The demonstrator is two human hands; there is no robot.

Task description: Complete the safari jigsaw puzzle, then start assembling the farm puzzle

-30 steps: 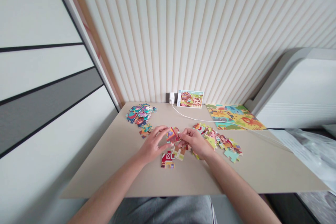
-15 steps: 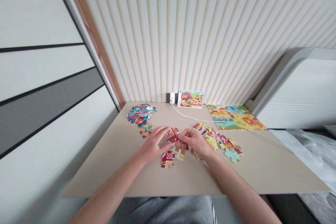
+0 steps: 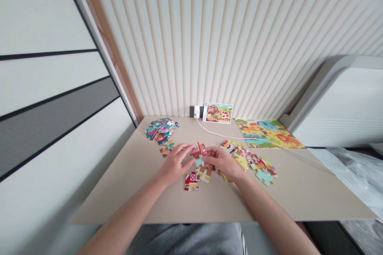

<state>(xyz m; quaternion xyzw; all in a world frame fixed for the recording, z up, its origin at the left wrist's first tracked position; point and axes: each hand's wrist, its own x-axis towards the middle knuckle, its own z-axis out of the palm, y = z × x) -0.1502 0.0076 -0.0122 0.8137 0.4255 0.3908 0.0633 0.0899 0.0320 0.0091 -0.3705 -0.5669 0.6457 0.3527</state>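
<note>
While the red piece [image 3: 196, 151] was up between both hands, it lay at about two o'clock from the left hand [image 3: 176, 162] and ten o'clock from the right hand [image 3: 222, 161], the nearer, whose fingers looked clamped on its right edge. Left thumb and fingers stood apart beside the opposite edge; whether they gripped it, I could not tell. It sat tilted, its long axis unclear. From it, the barn piece [image 3: 191, 182] lay at six o'clock, the fence piece [image 3: 205, 174] at five, the pile [image 3: 241, 160] at three, the card [image 3: 218, 112] at one.
</note>
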